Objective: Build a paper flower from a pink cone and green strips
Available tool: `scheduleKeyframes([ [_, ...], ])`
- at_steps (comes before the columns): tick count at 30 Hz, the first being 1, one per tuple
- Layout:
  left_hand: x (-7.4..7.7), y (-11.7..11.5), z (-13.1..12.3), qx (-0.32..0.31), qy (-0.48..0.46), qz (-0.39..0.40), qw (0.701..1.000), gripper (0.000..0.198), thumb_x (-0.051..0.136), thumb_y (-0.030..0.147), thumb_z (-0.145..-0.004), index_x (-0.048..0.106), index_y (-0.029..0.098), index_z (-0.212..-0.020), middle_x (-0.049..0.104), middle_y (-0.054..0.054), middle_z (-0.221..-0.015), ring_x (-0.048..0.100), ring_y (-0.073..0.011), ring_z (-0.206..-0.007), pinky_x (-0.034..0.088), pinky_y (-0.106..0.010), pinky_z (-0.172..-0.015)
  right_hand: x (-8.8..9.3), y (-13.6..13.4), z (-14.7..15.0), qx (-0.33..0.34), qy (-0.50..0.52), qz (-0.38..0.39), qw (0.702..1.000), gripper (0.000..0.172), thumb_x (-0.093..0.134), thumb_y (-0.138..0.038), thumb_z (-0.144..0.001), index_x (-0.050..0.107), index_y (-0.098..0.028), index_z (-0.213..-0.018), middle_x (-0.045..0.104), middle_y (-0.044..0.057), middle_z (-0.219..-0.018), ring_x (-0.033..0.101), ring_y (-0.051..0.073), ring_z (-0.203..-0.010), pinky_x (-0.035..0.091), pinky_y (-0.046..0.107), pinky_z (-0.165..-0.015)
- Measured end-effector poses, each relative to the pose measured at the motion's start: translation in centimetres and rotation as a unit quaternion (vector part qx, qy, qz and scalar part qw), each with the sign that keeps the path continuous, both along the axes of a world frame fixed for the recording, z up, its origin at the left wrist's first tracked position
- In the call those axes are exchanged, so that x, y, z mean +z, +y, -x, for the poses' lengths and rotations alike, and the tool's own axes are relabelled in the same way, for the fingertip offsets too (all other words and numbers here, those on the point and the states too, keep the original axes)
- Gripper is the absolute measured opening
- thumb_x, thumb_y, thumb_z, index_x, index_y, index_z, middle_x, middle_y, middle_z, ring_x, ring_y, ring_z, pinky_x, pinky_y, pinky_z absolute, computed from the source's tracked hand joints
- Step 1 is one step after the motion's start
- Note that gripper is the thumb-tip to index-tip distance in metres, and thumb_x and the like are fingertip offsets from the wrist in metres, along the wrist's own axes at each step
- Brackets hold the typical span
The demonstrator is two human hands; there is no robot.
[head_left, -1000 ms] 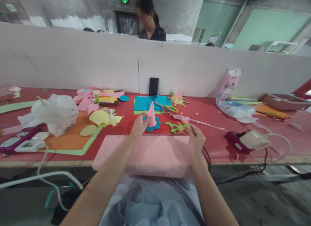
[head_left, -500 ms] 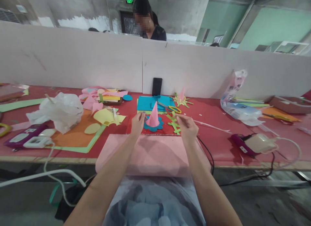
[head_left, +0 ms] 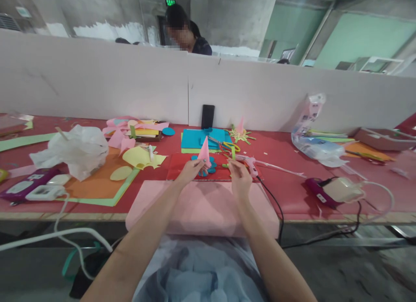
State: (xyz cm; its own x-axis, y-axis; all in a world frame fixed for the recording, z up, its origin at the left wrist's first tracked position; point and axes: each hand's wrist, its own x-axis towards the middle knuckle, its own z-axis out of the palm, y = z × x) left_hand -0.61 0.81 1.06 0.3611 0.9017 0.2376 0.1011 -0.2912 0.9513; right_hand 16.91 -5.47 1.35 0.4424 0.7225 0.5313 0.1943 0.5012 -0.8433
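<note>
A pink paper cone [head_left: 204, 154] stands with its point up on a blue flower-shaped paper piece [head_left: 212, 165]. My left hand [head_left: 191, 170] is closed at the cone's lower edge, fingertips pinching there and covering part of the blue petals. Just to the right, my right hand [head_left: 241, 176] is closed, with a green paper strip [head_left: 233, 152] rising upright from its fingertips. A pink glue gun [head_left: 251, 167] lies right behind that hand. Under the flower is a red board [head_left: 175, 165].
Yellow-handled scissors [head_left: 232, 147] lie on blue sheets [head_left: 190, 138]. Behind stand a phone [head_left: 208, 116] and another pink cone on green strips [head_left: 239, 132]. Paper scraps and a crumpled white bag [head_left: 81, 148] are left; purple power strips [head_left: 320, 191] flank the work. A person [head_left: 185, 31] sits beyond the partition.
My left hand has moved right onto the cone's base. My right hand has shifted slightly left and down, and the green strip now stands upright at its fingers. The glue gun has come into view.
</note>
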Motion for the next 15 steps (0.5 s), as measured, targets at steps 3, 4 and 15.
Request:
scheduleKeyframes([
  [3, -0.1, 0.2, -0.1, 0.008, -0.018, 0.002, 1.0, 0.041, 0.045, 0.047, -0.084, 0.065, 0.013, -0.075, 0.065, -0.005, -0.062, 0.057, -0.0115, -0.051, 0.046, -0.023, -0.051, 0.0, 0.3, -0.8, -0.065, 0.037, -0.001, 0.997, 0.028, 0.055, -0.041, -0.079, 0.062, -0.018, -0.093, 0.065, 0.009, -0.106, 0.06, 0.019, -0.099, 0.046, 0.039, -0.092],
  [4, -0.2, 0.3, -0.1, 0.01, -0.024, 0.002, 1.0, 0.041, 0.045, 0.047, -0.084, 0.065, 0.013, -0.075, 0.065, -0.005, -0.062, 0.057, -0.0114, -0.051, 0.047, -0.023, -0.052, 0.0, 0.4, -1.0, -0.076, 0.038, 0.002, 0.996, 0.029, 0.054, -0.042, -0.079, 0.062, -0.017, -0.093, 0.065, 0.01, -0.106, 0.06, 0.019, -0.1, 0.046, 0.039, -0.093],
  [15, -0.1, 0.3, -0.1, -0.016, -0.017, 0.006, 1.0, 0.039, 0.046, 0.046, -0.083, 0.066, 0.012, -0.081, 0.066, -0.005, -0.065, 0.058, -0.0125, -0.055, 0.047, -0.025, -0.055, -0.6, 0.8, -2.2, 0.037, 0.14, -0.003, 0.989, 0.03, 0.048, -0.046, -0.082, 0.056, -0.022, -0.098, 0.062, 0.008, -0.109, 0.064, 0.018, -0.094, 0.053, 0.036, -0.081],
])
